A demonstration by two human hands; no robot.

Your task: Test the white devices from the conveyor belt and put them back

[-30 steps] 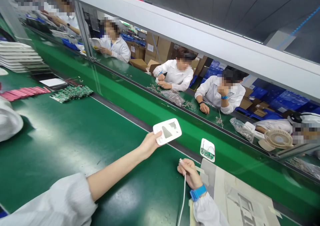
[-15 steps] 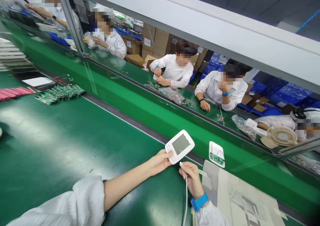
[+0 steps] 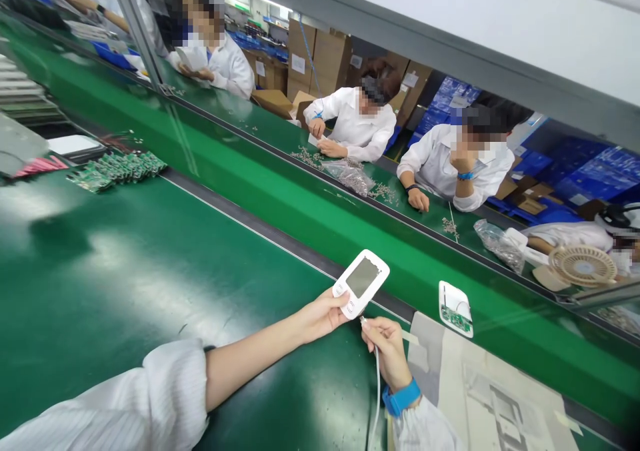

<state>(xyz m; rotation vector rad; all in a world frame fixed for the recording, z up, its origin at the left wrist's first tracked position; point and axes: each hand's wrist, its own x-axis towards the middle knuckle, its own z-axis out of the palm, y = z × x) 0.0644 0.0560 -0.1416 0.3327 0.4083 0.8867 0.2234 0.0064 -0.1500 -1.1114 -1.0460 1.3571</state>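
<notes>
My left hand (image 3: pixel 325 314) holds a white handheld device (image 3: pixel 364 279) with a grey screen and small buttons, thumb on its front face near the buttons. The device is tilted, screen towards me. Just below its lower edge, my right hand (image 3: pixel 387 348) pinches the plug end of a white cable (image 3: pixel 378 398). The plug's tip (image 3: pixel 363 320) is close to that lower edge; whether it touches cannot be made out. From my fingers the cable hangs down past the frame's bottom. A blue wristband (image 3: pixel 401 398) is on my right wrist.
A white shell with a green circuit board (image 3: pixel 456 310) lies on the green conveyor belt (image 3: pixel 300 218). Beside my right arm is a taped beige sheet (image 3: pixel 480 384). Circuit boards (image 3: pixel 117 170) are piled at left. Across the belt, co-workers in white sit near a beige fan (image 3: pixel 583 264).
The device has turned a little, and the plug is nearer its lower edge. On the belt, the white shell has shifted right. My view has moved slightly.
</notes>
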